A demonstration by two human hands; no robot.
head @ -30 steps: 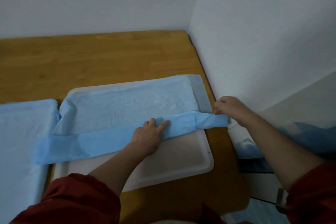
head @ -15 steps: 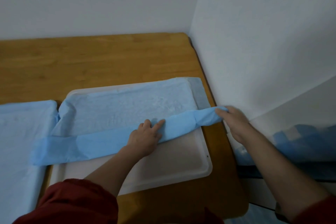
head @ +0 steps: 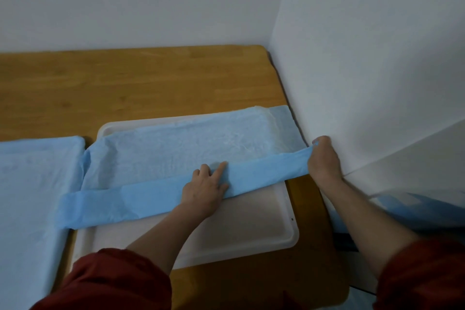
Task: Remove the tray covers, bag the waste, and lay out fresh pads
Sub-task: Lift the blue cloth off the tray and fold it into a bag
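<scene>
Pad (head: 173, 158): soft, light; lay half-rolled across tray (head: 251, 231); probably best gathered at ends.
Left hand (head: 205, 190): fingers lay flat on pad, mid-tray.
Right hand (head: 323, 161): fingers gripped pad's rolled end beside tray.

Wooden table (head: 151, 88): white tray (head: 251, 231) at right, blue-covered tray (head: 32, 184) at left.

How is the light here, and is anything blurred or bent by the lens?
Head view: dim, bluish light without glare; a soft shadow beside the left hand on the white tray; the right hand and blue pad look slightly soft; the wall corner leans, likely from the wide lens.
</scene>
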